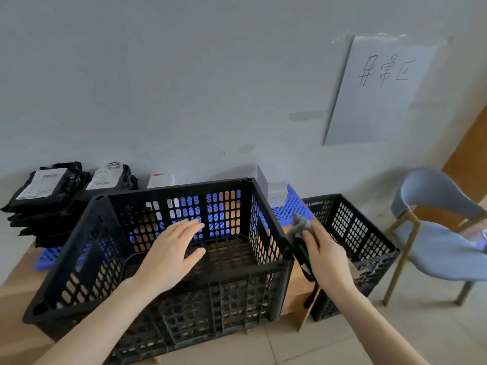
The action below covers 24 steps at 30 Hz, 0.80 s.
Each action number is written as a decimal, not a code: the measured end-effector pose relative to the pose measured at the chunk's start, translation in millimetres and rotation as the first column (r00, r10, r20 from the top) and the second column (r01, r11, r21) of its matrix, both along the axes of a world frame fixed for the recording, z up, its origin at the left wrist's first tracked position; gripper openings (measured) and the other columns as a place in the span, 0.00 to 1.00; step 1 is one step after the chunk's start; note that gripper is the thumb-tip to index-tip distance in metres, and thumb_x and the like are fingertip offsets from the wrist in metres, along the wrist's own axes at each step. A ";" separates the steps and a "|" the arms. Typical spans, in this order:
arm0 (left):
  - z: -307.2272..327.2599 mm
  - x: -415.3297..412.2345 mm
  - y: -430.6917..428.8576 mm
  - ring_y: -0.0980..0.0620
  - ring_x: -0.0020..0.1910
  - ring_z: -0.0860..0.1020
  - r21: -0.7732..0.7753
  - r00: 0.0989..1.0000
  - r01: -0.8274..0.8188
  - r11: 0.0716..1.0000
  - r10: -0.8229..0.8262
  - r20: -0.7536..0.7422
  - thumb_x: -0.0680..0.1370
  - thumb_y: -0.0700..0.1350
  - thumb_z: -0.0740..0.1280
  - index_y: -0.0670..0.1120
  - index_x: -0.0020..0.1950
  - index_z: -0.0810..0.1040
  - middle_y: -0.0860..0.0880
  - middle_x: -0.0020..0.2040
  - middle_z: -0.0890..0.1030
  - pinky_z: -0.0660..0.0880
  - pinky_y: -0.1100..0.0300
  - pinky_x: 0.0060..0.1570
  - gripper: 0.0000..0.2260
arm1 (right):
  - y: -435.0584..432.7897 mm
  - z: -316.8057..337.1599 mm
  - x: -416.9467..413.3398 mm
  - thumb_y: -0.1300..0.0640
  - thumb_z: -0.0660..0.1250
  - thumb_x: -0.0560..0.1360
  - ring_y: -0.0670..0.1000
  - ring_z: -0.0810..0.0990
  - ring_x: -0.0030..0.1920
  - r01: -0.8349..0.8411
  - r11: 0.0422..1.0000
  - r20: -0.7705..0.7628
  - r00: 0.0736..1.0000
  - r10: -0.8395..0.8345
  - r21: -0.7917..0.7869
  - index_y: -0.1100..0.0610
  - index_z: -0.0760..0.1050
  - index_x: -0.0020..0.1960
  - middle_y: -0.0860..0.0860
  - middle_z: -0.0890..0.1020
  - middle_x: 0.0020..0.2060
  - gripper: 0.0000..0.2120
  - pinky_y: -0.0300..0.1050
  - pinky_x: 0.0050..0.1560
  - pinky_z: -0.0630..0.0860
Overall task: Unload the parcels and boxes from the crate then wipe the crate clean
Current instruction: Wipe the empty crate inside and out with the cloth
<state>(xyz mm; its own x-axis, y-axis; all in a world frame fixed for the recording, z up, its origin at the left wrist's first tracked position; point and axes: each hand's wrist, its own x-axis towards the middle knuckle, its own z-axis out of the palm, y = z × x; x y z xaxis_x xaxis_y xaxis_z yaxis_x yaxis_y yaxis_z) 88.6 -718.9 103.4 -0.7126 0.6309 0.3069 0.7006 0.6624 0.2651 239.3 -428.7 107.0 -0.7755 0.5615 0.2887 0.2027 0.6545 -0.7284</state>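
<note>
The black crate [210, 299] stands on the wooden surface [15, 280], near me in the middle. My left hand [168, 255] hovers over its inside with straight fingers and holds nothing. My right hand [325, 256], just beside the crate's right rim, grips a grey cloth [300, 225]. Black parcels [44, 201] lie stacked at far left, and white boxes [274, 192] are behind the crate.

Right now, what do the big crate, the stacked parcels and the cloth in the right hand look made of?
The crate looks like moulded black plastic, matte: uniform slotted walls, thick rim. The parcels seem black plastic film, slightly glossy and wrinkled, with white paper labels. The cloth in the right hand looks like soft grey fabric, by its limp folds.
</note>
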 end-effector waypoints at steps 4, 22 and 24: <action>-2.5 -44.8 36.1 0.52 0.77 0.60 -0.031 0.998 0.062 0.998 -0.062 -0.004 0.80 0.55 0.64 0.50 0.77 0.64 0.52 0.76 0.65 0.54 0.57 0.74 0.26 | -14.4 -12.6 -30.3 0.49 0.58 0.81 0.42 0.77 0.49 -0.083 0.995 0.204 0.976 0.071 0.050 0.41 0.69 0.62 0.39 0.78 0.50 0.11 0.36 0.42 0.71; -46.9 -243.9 123.3 0.51 0.79 0.53 -0.267 0.974 0.200 0.943 -0.221 -0.049 0.78 0.63 0.60 0.49 0.81 0.50 0.53 0.81 0.52 0.48 0.44 0.76 0.38 | -16.3 -15.8 -186.3 0.50 0.58 0.81 0.50 0.74 0.57 0.113 0.926 0.425 0.864 -0.270 0.360 0.50 0.58 0.75 0.48 0.75 0.57 0.24 0.43 0.50 0.74; -51.5 -243.1 121.8 0.49 0.76 0.64 -0.215 0.966 0.216 0.952 -0.241 -0.096 0.75 0.61 0.66 0.45 0.79 0.61 0.49 0.78 0.63 0.57 0.43 0.72 0.37 | -14.3 -15.0 -208.6 0.49 0.58 0.81 0.52 0.75 0.59 0.126 0.909 0.414 0.860 -0.300 0.397 0.52 0.59 0.75 0.50 0.76 0.59 0.24 0.44 0.51 0.74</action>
<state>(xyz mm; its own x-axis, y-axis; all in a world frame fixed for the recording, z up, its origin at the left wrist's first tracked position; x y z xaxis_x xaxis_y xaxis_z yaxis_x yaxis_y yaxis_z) -154.5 -597.1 51.9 -0.5078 0.8300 0.2308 0.8579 0.5115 0.0483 30.7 -443.0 92.0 -0.7389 0.6594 0.1386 0.6172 0.7449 -0.2535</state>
